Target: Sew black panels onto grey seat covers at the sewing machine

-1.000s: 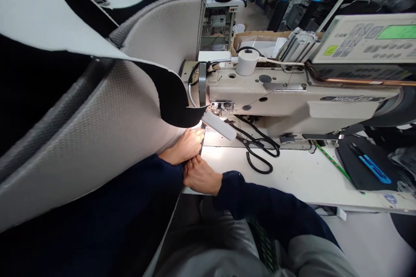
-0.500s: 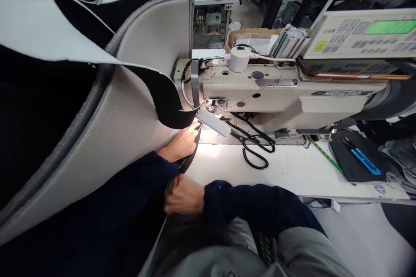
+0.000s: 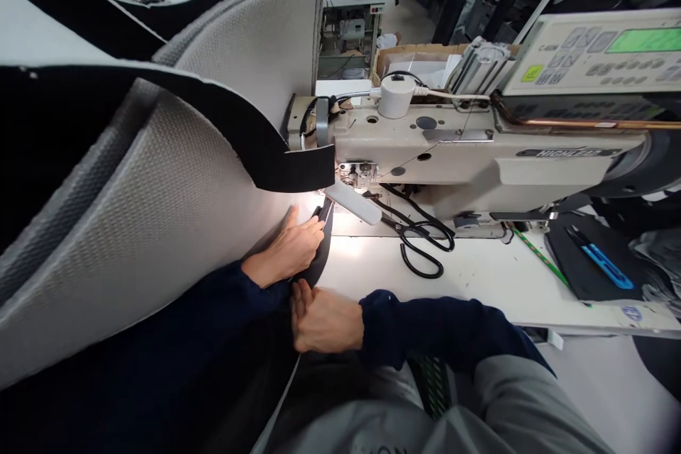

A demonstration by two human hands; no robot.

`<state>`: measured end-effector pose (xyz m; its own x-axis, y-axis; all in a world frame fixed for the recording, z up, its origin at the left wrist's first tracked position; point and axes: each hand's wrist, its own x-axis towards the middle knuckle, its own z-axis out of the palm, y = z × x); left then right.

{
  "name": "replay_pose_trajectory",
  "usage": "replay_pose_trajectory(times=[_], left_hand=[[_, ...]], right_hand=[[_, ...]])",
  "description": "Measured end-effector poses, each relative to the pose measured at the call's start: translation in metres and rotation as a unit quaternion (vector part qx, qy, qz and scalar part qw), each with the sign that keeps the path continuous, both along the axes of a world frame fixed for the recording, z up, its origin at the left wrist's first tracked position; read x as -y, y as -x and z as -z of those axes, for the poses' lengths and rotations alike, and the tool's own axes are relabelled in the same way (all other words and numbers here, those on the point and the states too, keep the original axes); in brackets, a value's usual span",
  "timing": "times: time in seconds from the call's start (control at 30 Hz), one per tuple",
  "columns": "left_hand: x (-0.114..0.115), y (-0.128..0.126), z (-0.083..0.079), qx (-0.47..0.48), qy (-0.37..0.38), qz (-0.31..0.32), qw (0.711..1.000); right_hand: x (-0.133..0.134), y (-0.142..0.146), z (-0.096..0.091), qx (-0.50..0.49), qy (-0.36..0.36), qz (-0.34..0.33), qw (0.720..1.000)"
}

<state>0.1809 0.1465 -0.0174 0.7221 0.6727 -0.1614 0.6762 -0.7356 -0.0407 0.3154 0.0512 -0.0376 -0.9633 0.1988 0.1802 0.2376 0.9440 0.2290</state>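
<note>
A big grey woven seat cover with black edging (image 3: 175, 177) arches up at the left of a beige sewing machine (image 3: 457, 156). My left hand (image 3: 290, 250) lies on the cover close to the needle, fingers stretched out and pressing the black edge strip (image 3: 319, 255) flat. My right hand (image 3: 319, 319) is at the table's near edge, fingers held together flat against the dark fabric that hangs down there. A white lamp bar (image 3: 357, 204) lights the needle area.
Black scissors (image 3: 420, 241) lie on the white table (image 3: 468, 284) right of the needle. A control panel (image 3: 596, 50) sits on the machine at the right. A black pad with a blue pen (image 3: 601, 262) rests at the far right. Other workbenches stand behind.
My right hand went from near the needle down to the table edge, closed as a fist, and now lies with fingers straight. The cover's black edge has swung lower across the view.
</note>
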Motion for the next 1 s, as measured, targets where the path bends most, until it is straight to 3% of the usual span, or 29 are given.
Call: replay_pose_trajectory(times=[0.17, 0.43, 0.7, 0.83, 1.0], left_hand=[[0.004, -0.005, -0.001, 0.009, 0.043, -0.05, 0.998], [-0.003, -0.017, 0.002, 0.028, 0.032, -0.078, 0.996], [-0.026, -0.028, -0.002, 0.044, 0.025, -0.121, 0.991], [-0.018, -0.028, -0.002, 0.048, 0.005, -0.12, 0.992], [0.001, -0.016, 0.002, 0.048, -0.014, -0.067, 0.996]], right_hand=[[-0.002, -0.002, -0.001, 0.006, 0.061, 0.035, 0.998], [-0.023, -0.002, -0.001, 0.005, 0.183, 0.028, 0.983], [-0.044, 0.0, 0.002, 0.014, 0.184, 0.056, 0.981], [-0.037, 0.011, 0.002, 0.021, 0.198, 0.05, 0.979], [-0.024, 0.011, 0.003, 0.04, 0.204, 0.072, 0.976]])
